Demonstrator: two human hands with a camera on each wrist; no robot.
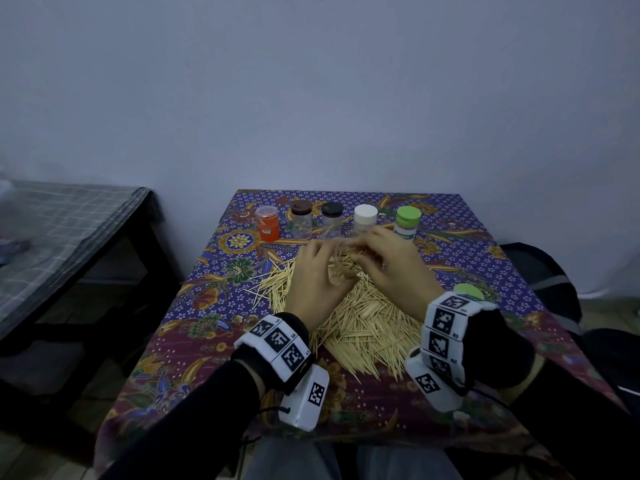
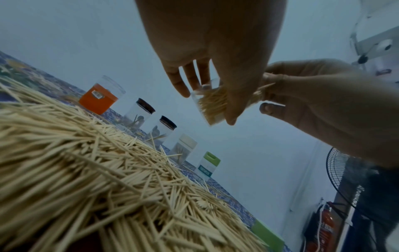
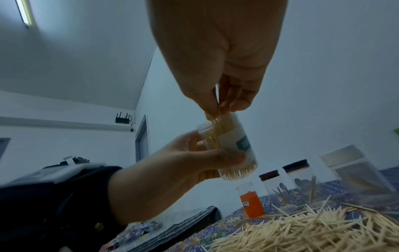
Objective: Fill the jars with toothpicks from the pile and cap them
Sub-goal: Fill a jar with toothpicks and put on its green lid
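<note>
My left hand [image 1: 313, 271] grips a clear jar [image 3: 233, 148] with a white and teal label, lifted above the toothpick pile [image 1: 360, 323]. The jar [image 2: 210, 104] is packed with toothpicks and has no cap. My right hand [image 1: 388, 261] pinches a few toothpicks [image 3: 217, 112] at the jar's mouth. A loose green cap [image 1: 468, 292] lies on the cloth beside my right wrist. At the back of the table stand an orange jar [image 1: 267, 223], two dark-capped jars [image 1: 300, 218] [image 1: 331, 218], a white-capped jar [image 1: 365, 220] and a green-capped jar [image 1: 408, 222].
The table [image 1: 485, 258] wears a patterned purple cloth and meets a plain wall. A low bench with a checked cover [image 1: 69, 230] stands to the left. A dark bag [image 1: 547, 271] sits right of the table. A standing fan [image 2: 345, 173] shows in the left wrist view.
</note>
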